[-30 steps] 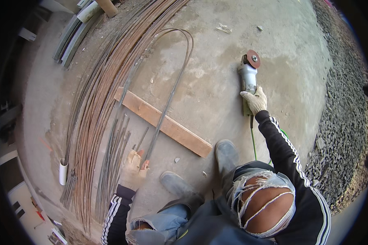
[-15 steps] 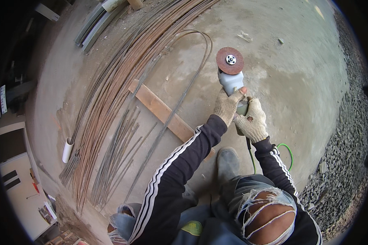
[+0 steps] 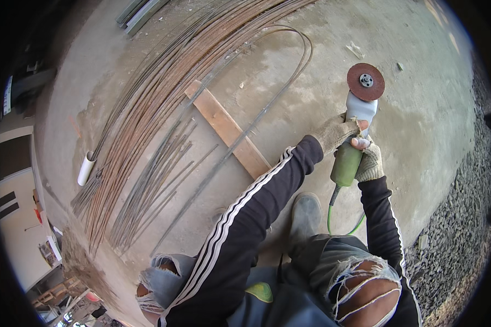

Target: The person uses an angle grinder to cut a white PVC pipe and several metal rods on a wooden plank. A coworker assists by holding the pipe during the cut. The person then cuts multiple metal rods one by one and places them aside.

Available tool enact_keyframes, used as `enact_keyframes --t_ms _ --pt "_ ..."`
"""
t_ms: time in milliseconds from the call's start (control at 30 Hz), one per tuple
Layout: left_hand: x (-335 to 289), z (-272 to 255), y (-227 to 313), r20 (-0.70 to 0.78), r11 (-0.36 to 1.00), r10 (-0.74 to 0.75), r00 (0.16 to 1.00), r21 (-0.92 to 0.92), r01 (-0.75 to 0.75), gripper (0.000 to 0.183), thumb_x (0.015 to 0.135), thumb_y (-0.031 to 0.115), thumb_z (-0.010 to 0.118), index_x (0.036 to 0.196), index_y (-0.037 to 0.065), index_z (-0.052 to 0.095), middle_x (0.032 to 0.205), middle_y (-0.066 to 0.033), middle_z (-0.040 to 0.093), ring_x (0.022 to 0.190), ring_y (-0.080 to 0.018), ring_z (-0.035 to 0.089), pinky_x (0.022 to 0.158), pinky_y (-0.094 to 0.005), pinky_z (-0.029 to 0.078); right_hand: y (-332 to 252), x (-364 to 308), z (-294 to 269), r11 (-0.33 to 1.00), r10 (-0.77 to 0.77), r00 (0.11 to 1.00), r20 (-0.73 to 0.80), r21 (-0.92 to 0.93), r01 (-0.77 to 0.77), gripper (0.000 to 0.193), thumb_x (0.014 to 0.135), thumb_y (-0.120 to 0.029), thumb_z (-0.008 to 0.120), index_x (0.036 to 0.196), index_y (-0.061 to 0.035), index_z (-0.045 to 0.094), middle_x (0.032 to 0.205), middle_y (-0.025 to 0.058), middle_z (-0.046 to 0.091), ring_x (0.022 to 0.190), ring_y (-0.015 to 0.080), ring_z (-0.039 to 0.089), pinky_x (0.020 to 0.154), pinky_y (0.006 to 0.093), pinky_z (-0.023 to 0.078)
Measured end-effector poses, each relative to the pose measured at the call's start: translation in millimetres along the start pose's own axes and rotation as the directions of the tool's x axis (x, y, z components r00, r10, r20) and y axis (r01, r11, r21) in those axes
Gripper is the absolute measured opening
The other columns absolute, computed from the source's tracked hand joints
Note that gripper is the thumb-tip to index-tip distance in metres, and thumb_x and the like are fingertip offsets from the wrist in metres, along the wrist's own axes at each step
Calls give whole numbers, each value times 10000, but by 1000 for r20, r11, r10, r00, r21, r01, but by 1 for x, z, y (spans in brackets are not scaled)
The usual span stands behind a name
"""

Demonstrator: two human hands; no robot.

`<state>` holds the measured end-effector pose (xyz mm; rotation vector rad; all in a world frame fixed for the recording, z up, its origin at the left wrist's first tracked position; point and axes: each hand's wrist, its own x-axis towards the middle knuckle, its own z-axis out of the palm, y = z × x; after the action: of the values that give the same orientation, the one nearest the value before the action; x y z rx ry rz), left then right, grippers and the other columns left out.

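Observation:
An angle grinder (image 3: 346,164) with a green body and a light grey head is held out in front of me, a little to the right. At its far end a reddish-brown disc (image 3: 358,91) faces up, with a metal nut at its centre. My left hand (image 3: 334,134), in a worn knit glove, is wrapped round the grinder near its grey head. From the right side, my gloved right hand (image 3: 371,162) grips the green body, its bare thumb tip close to the left fingers. A green cord (image 3: 329,212) leaves the grinder's near end.
A long bundle of rusty rebar (image 3: 163,82) curves along the left, with several shorter rods (image 3: 153,185) beside it. Under a bent bar lies a wooden plank (image 3: 223,125). A white pipe (image 3: 85,169) is at the rods' end. Gravel (image 3: 447,229) borders the right.
Both hands and the grinder have moved to the right, and the view has shifted too. More of the green body shows now, as the right hand has turned round its side.

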<state>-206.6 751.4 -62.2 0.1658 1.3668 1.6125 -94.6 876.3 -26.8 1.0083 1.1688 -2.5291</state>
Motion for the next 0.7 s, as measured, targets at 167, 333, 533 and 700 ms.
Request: enact_keyframes --t_ms 167,333,533,700 --pt "-17 -8 -11 -23 997 69 997 -45 -70 518 1109 385 580 1475 19 583 1212 -119 710 1008 -181 682 935 -323 561 -17 10 -1 988 -142 985 -93 -75 136 479 867 -233 819 1251 -30 617 993 145 717 802 273 733 727 420 645" --pt "-76 -3 -50 128 836 283 950 452 -310 865 978 199 741 1693 78 268 1390 -205 635 1182 -274 696 1003 -412 573 -44 30 1 992 -81 992 -98 86 90 371 919 -237 800 1152 0 635 1018 148 725 846 259 741 772 432 644" --pt "-72 19 -64 22 622 551 834 655 -429 1086 927 296 834 1718 60 128 1359 -286 646 1101 -378 752 890 -472 615 -49 39 14 976 -78 996 -50 199 87 348 901 -169 784 1138 19 611 1008 147 710 863 268 743 783 429 648" --pt "-70 12 -68 75 592 586 807 640 -490 1027 950 273 802 1700 -1 156 1392 -339 622 1051 -448 743 845 -496 614 -44 38 12 989 -68 994 -88 128 79 357 903 -202 776 1124 34 624 970 129 691 850 255 726 772 410 648"
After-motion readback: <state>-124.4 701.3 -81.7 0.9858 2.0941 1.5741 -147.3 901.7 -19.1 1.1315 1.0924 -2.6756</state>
